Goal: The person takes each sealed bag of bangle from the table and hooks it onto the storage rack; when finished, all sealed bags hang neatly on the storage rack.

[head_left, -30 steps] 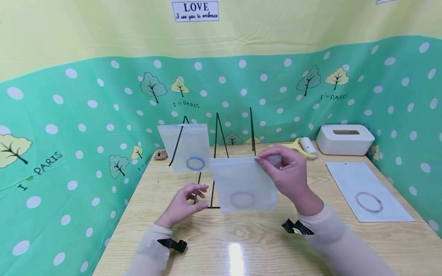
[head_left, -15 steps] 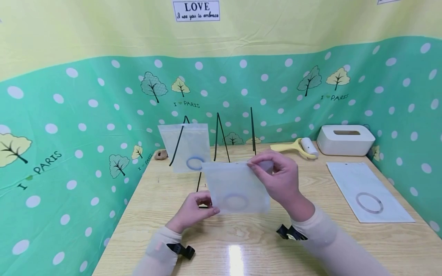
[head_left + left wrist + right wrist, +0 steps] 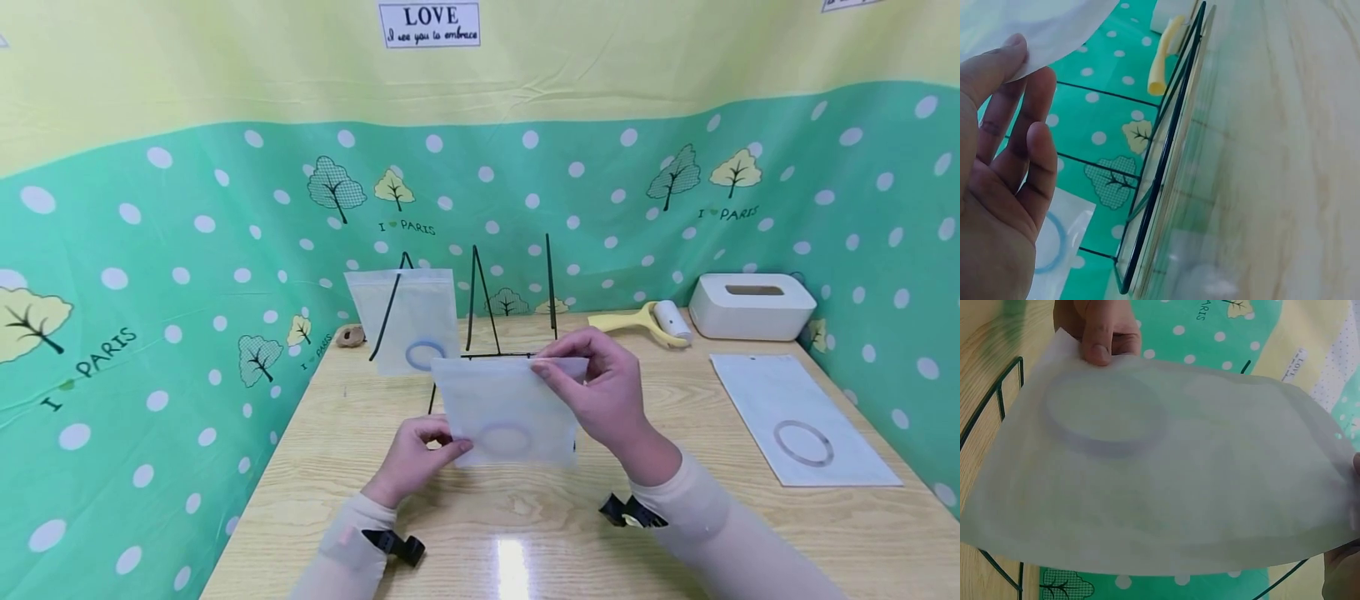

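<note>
A frosted zip bag [image 3: 495,417] with a pale ring showing through it hangs in front of a black wire rack [image 3: 498,355]. My left hand [image 3: 420,458] pinches the bag's lower left side, thumb in front and fingers behind. With thumb and fingers, my right hand [image 3: 600,383] grips the top edge near its right end. In the right wrist view the bag [image 3: 1210,487] spreads between both hands, its ring [image 3: 1110,449] blurred. A second frosted bag [image 3: 405,308] with a blue ring [image 3: 425,356] hangs on the rack's left prong.
On the right of the table [image 3: 420,533] lies another bag [image 3: 780,392] with a brownish ring [image 3: 803,442]. Behind it stand a white tissue box [image 3: 752,307] and a yellow-handled roller [image 3: 648,319]. A small brown object [image 3: 349,336] sits at the back left.
My left hand has come right and taken hold of the bag's lower left side. My right hand has carried the bag slightly left and down.
</note>
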A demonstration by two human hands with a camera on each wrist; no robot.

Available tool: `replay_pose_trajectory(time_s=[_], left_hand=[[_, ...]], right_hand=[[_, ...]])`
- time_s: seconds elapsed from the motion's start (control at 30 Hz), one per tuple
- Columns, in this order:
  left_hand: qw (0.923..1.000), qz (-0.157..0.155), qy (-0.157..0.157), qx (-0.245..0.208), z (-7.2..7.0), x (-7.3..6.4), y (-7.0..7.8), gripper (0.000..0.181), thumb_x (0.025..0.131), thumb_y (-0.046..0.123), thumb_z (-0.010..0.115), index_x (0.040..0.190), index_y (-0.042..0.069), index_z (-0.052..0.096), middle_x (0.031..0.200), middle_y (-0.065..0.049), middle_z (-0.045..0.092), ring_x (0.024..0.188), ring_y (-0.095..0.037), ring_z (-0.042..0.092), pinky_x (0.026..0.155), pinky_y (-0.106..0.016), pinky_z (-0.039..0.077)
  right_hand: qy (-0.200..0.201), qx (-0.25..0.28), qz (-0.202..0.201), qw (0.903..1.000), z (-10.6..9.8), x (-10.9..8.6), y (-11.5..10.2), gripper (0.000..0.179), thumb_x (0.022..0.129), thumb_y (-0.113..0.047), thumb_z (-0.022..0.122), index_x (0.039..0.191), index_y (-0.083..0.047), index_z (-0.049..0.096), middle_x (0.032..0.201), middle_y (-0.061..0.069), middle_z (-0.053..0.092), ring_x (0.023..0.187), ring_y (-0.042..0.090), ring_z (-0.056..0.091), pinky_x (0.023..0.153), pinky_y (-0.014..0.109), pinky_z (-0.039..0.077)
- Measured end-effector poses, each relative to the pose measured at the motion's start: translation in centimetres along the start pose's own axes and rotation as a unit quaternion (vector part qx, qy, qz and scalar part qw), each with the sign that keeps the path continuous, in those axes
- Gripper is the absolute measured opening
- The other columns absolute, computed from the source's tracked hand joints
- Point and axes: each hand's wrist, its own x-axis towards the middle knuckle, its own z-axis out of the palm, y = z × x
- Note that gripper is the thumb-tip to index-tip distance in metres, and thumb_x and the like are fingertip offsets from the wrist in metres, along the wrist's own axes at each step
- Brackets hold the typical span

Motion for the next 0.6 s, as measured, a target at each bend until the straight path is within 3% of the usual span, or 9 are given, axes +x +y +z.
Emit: replay_pose_trajectory(time_s=[0.3, 0.47, 0.6], left_hand=[[0.9997, 0.013, 0.015, -0.015, -0.8, -0.1, -0.3, 0.010, 0.090, 0.001, 0.080, 0.096, 0.009, 0.082, 0.098, -0.005, 0.078, 0.076, -0.016, 0.065, 0.061, -0.028, 0.053], [0.9996, 0.003, 0.026, -0.008, -1.2, -0.2, -0.2, 0.011, 0.091, 0.002, 0.080, 0.100, 0.009, 0.082, 0.099, -0.004, 0.078, 0.072, -0.015, 0.062, 0.058, -0.027, 0.052], [0.9996, -0.005, 0.024, -0.015, -1.5, -0.2, -0.2, 0.012, 0.092, 0.002, 0.079, 0.102, 0.008, 0.082, 0.102, -0.005, 0.079, 0.075, -0.016, 0.064, 0.061, -0.028, 0.053]], right_hand=[[-0.040, -0.024, 0.018, 0.9988, 0.2, -0.4, 0.3, 0.023, 0.083, 0.014, 0.080, 0.095, -0.005, 0.074, 0.094, 0.009, 0.073, 0.076, 0.019, 0.068, 0.058, 0.030, 0.058], [-0.069, -0.021, 0.008, 0.9974, 0.2, -0.4, 0.7, 0.019, 0.088, 0.011, 0.076, 0.092, -0.007, 0.074, 0.090, 0.007, 0.071, 0.072, 0.017, 0.063, 0.057, 0.027, 0.054], [-0.070, -0.038, 0.012, 0.9968, 0.3, -0.4, 0.9, 0.018, 0.089, 0.009, 0.076, 0.091, -0.009, 0.073, 0.080, 0.003, 0.066, 0.067, 0.014, 0.057, 0.056, 0.026, 0.050]])
